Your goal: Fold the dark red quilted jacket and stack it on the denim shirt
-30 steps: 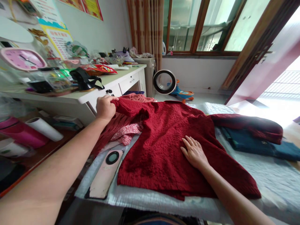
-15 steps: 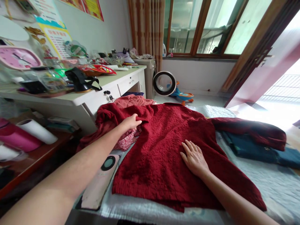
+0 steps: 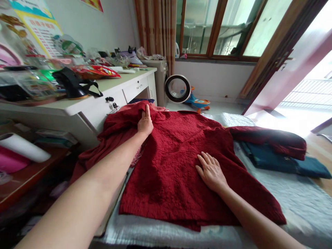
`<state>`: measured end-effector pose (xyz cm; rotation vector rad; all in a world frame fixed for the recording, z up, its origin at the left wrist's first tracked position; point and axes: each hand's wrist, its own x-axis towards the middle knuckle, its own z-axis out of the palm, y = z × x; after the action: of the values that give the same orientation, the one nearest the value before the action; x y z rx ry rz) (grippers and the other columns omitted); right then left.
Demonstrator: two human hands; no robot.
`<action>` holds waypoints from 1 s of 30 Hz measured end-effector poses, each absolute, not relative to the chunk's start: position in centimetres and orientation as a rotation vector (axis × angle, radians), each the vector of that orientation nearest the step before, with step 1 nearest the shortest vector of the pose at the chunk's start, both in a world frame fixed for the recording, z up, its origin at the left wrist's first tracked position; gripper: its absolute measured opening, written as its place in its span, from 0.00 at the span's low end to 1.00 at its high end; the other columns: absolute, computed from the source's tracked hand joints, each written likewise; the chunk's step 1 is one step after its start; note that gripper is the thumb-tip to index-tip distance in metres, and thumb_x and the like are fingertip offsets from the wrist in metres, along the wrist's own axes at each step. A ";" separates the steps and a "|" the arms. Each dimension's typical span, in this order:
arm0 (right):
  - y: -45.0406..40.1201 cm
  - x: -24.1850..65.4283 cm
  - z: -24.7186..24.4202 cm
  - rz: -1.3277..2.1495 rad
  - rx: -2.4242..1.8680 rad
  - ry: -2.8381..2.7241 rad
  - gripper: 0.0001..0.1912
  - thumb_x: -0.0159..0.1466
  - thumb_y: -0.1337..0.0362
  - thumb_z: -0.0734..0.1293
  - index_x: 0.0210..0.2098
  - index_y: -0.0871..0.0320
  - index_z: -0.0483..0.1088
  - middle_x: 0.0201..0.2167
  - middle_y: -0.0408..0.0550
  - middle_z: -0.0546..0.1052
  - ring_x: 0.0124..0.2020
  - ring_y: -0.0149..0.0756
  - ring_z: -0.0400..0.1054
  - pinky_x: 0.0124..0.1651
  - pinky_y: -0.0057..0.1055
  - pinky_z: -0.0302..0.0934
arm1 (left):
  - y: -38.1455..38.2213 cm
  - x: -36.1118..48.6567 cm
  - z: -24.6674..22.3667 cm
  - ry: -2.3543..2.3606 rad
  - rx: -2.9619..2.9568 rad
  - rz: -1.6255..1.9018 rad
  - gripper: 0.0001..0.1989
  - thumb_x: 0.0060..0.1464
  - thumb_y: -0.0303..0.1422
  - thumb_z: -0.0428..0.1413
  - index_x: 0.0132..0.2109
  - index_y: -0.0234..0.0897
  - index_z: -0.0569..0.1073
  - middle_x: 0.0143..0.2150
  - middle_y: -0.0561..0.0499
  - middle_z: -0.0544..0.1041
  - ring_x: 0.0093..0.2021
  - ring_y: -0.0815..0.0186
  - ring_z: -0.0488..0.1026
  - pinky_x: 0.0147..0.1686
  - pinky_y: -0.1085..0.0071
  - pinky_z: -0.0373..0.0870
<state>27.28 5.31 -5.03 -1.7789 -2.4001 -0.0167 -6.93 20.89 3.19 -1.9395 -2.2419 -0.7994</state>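
Jars [image 3: 43, 83] sit up and far to the left of the dark red shirt [image 3: 178, 166], on a white desk [image 3: 90, 117] with a green top. A white roll [image 3: 26, 147] is lower down, also far left of the shirt. A red snack bag [image 3: 95, 71] lies on the desk, up and left of the shirt. Dull red cloth [image 3: 90, 157] is bunched up by the shirt's left side.

The left hand [image 3: 145, 122] touches the top left part of the shirt. The cloth hides some fingertips, so I cannot tell if it grips. A round machine door [image 3: 177, 89] hangs open behind the shirt, with a blue and orange ride-on toy [image 3: 198, 102] beside it. The shirt lies spread out on a pale blue cover [image 3: 282, 197]. The right hand [image 3: 211, 172] is flat on its middle, fingers a bit apart, holding nothing. The shirt's far right sleeve [image 3: 275, 140] rests on folded dark blue cloth [image 3: 269, 159].
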 end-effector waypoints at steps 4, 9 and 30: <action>5.3 27.2 -4.9 -0.016 -1.792 -2.402 0.29 0.69 0.50 0.54 0.65 0.57 0.60 0.68 0.52 0.58 0.68 0.48 0.47 0.67 0.47 0.42 | 21.1 -8.1 2.5 -2.301 -2.072 -0.346 0.41 0.57 0.29 0.51 0.72 0.40 0.38 0.64 0.32 0.63 0.52 0.49 0.74 0.51 0.55 0.68; 5.3 27.1 -4.9 -0.017 -1.796 -2.400 0.29 0.69 0.50 0.55 0.65 0.56 0.59 0.67 0.52 0.58 0.68 0.47 0.47 0.66 0.47 0.43 | 19.3 -7.4 2.3 -2.307 -1.978 -0.233 0.41 0.58 0.37 0.52 0.71 0.35 0.39 0.51 0.32 0.75 0.50 0.48 0.75 0.48 0.58 0.68; 5.0 27.0 -4.7 -0.014 -1.803 -2.385 0.29 0.69 0.51 0.54 0.65 0.56 0.59 0.67 0.52 0.58 0.68 0.47 0.48 0.66 0.46 0.42 | 12.8 -8.5 -3.0 -1.979 -2.480 -0.192 0.30 0.62 0.38 0.47 0.69 0.41 0.52 0.63 0.42 0.68 0.58 0.53 0.68 0.55 0.59 0.63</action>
<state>27.03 5.01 -4.68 -1.8028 -2.3851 -0.0139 -8.52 12.76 -3.00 -2.4802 -1.9787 -0.1917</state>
